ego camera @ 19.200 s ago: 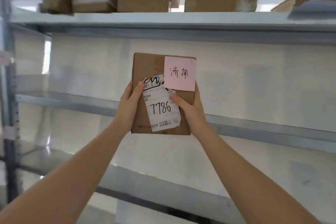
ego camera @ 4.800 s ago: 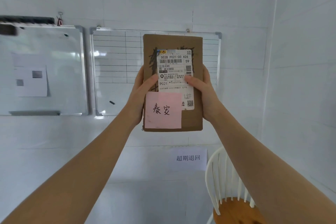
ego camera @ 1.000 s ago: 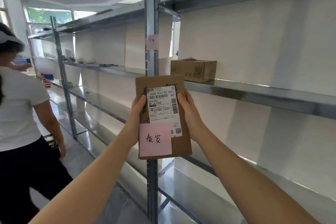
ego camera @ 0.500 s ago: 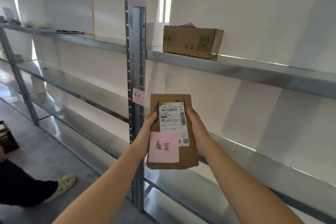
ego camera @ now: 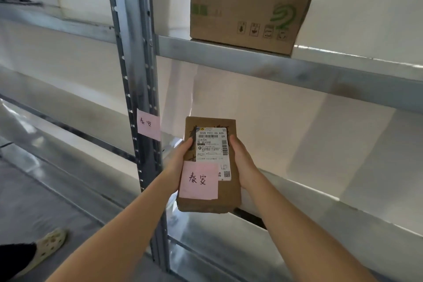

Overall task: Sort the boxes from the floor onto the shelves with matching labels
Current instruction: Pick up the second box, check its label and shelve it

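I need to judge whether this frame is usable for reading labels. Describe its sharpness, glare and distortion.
Head view: the held box and its pink note are sharp, the handwriting legible; the pink note on the post is slightly soft; the upper-left shelf edge is motion-smeared; the metal shelves show bright reflections; the wide lens tilts the upright post.

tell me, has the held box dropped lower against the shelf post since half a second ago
Yes. The box, gripped by the left hand and right hand, now sits level with the post's pink note, lower than before.
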Demonstrator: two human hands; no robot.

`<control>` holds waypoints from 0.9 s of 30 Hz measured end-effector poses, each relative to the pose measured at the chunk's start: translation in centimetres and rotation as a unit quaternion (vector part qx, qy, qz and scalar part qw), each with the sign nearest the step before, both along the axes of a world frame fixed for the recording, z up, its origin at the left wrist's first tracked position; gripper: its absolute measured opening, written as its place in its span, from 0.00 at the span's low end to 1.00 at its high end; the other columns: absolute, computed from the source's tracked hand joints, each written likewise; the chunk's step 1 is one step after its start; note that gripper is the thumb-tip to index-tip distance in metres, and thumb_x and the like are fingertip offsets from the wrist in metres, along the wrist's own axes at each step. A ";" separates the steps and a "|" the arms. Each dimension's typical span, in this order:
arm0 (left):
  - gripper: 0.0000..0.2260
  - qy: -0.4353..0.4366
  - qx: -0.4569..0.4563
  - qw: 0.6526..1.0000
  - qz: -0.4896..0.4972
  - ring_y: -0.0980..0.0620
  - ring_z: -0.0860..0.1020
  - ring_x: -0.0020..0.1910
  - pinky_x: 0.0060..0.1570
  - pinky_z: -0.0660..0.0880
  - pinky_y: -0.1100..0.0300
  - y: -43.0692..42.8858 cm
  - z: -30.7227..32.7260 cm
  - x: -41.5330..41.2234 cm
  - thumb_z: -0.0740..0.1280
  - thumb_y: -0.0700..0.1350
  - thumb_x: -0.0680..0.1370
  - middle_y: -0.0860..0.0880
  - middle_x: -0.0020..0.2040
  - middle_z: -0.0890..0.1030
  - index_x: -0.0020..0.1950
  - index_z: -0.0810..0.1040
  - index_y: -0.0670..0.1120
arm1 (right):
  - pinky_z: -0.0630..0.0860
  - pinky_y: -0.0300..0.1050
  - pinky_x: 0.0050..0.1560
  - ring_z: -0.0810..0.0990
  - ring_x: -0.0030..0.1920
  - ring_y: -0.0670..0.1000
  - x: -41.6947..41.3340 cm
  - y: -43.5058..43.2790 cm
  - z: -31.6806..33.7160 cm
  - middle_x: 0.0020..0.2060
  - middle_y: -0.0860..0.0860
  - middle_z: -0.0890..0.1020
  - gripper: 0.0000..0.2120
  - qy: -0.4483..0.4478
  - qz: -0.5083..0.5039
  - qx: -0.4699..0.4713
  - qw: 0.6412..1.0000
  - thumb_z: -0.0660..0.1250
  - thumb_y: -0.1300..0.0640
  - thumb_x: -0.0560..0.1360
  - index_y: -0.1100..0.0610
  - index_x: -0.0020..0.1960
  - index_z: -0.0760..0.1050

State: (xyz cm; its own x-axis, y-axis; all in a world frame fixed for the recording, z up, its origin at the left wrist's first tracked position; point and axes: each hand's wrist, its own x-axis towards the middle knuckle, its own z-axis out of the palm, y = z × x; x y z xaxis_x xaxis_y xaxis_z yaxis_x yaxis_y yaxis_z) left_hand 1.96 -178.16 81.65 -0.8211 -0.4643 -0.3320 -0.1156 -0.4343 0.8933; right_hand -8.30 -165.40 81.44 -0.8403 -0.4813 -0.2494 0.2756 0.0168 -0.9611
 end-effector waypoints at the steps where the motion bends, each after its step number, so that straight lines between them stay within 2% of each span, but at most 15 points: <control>1: 0.16 -0.006 0.004 1.000 -0.008 0.49 0.83 0.30 0.27 0.78 0.60 -0.5 -0.3 -0.6 0.62 0.55 0.77 0.45 0.41 0.85 0.55 0.76 0.44 | 0.79 0.49 0.50 0.82 0.55 0.57 -0.5 -0.6 -0.3 0.57 0.55 0.82 0.25 -0.011 -0.003 0.007 1.000 0.58 0.38 0.76 0.50 0.68 0.71; 3: 0.13 -0.013 0.016 0.999 -0.040 0.50 0.82 0.27 0.25 0.78 0.61 -1.6 -0.7 -1.5 0.59 0.54 0.78 0.47 0.33 0.85 0.47 0.77 0.46 | 0.80 0.50 0.48 0.82 0.55 0.58 -1.4 -1.6 -1.0 0.58 0.56 0.82 0.28 -0.035 -0.011 0.015 0.999 0.59 0.36 0.74 0.49 0.69 0.70; 6: 0.14 -0.033 0.025 0.997 -0.060 0.52 0.81 0.23 0.23 0.77 0.63 -3.0 -1.1 -2.8 0.59 0.54 0.79 0.48 0.28 0.84 0.41 0.77 0.48 | 0.80 0.49 0.45 0.82 0.54 0.59 -2.3 -2.9 -1.7 0.57 0.57 0.82 0.27 -0.059 -0.031 0.020 0.998 0.58 0.37 0.75 0.50 0.69 0.70; 9: 0.15 -0.055 0.020 0.995 -0.080 0.52 0.80 0.21 0.22 0.76 0.64 -4.3 -1.6 -3.7 0.58 0.54 0.79 0.48 0.25 0.83 0.39 0.76 0.48 | 0.80 0.49 0.43 0.83 0.51 0.58 -3.1 -3.9 -2.3 0.55 0.57 0.83 0.27 -0.069 -0.035 0.033 0.996 0.57 0.37 0.76 0.52 0.68 0.71; 12: 0.14 -0.071 0.026 0.995 -0.068 0.52 0.79 0.21 0.22 0.76 0.64 -5.7 -2.4 -4.3 0.59 0.55 0.79 0.49 0.25 0.82 0.40 0.75 0.48 | 0.79 0.47 0.40 0.82 0.43 0.55 -3.7 -4.9 -2.4 0.47 0.55 0.83 0.26 -0.083 -0.027 0.057 0.995 0.56 0.37 0.77 0.54 0.64 0.74; 14: 0.13 -0.075 0.028 0.995 -0.060 0.52 0.79 0.21 0.22 0.75 0.65 -6.2 -2.9 -4.7 0.59 0.54 0.79 0.49 0.25 0.82 0.41 0.75 0.48 | 0.79 0.48 0.41 0.81 0.40 0.55 -4.1 -5.4 -2.2 0.43 0.55 0.83 0.25 -0.087 -0.019 0.082 0.993 0.55 0.37 0.77 0.55 0.58 0.77; 17: 0.12 -0.068 0.025 0.996 -0.056 0.53 0.78 0.19 0.17 0.73 0.66 -6.3 -2.8 -5.2 0.59 0.50 0.79 0.49 0.22 0.81 0.39 0.74 0.47 | 0.77 0.48 0.40 0.80 0.36 0.55 -4.8 -5.7 -2.2 0.35 0.54 0.82 0.23 -0.101 -0.014 0.119 0.988 0.56 0.37 0.77 0.54 0.42 0.78; 20: 0.11 -0.087 0.024 0.995 -0.031 0.53 0.77 0.17 0.16 0.72 0.66 -6.1 -2.5 -5.5 0.62 0.51 0.78 0.50 0.20 0.79 0.41 0.74 0.46 | 0.77 0.45 0.35 0.81 0.31 0.53 -5.5 -5.6 -1.9 0.32 0.53 0.83 0.23 -0.090 0.006 0.175 0.981 0.57 0.35 0.76 0.53 0.41 0.78; 22: 0.11 -0.097 0.033 0.995 -0.018 0.52 0.78 0.18 0.16 0.72 0.65 -5.9 -2.7 -5.8 0.62 0.53 0.78 0.49 0.22 0.80 0.43 0.75 0.46 | 0.76 0.43 0.32 0.82 0.28 0.51 -6.0 -5.4 -1.6 0.27 0.51 0.84 0.24 -0.079 0.021 0.213 0.974 0.57 0.34 0.75 0.52 0.41 0.79; 23: 0.12 -0.092 0.043 0.995 -0.023 0.52 0.78 0.18 0.16 0.72 0.65 -5.7 -2.9 -6.0 0.60 0.53 0.78 0.48 0.25 0.82 0.43 0.75 0.47 | 0.76 0.43 0.33 0.82 0.29 0.51 -6.2 -5.3 -1.5 0.28 0.51 0.84 0.24 -0.073 0.026 0.224 0.972 0.57 0.34 0.75 0.52 0.41 0.79; 25: 0.14 -0.083 0.064 0.994 -0.024 0.51 0.79 0.21 0.17 0.73 0.65 -4.8 -3.2 -6.5 0.58 0.53 0.80 0.47 0.34 0.84 0.42 0.76 0.48 | 0.77 0.43 0.36 0.82 0.34 0.52 -6.6 -4.9 -1.1 0.35 0.52 0.84 0.24 -0.050 0.046 0.244 0.967 0.56 0.34 0.75 0.53 0.44 0.80; 27: 0.14 -0.068 0.101 0.993 0.005 0.48 0.81 0.28 0.23 0.77 0.64 -3.5 -3.4 -6.8 0.58 0.54 0.79 0.46 0.38 0.83 0.42 0.77 0.48 | 0.77 0.44 0.43 0.82 0.40 0.53 -6.7 -4.5 -0.5 0.41 0.53 0.84 0.26 -0.009 0.052 0.282 0.958 0.57 0.33 0.75 0.54 0.48 0.81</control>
State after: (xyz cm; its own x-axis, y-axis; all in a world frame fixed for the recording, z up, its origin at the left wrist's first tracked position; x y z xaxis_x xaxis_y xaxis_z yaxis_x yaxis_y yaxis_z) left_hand -4.79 -181.66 78.29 -0.7577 -0.3849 -0.5269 -0.2239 -0.6051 0.7640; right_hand -14.95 -169.87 80.99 -0.7884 -0.3472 -0.5078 0.2600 0.5601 -0.7866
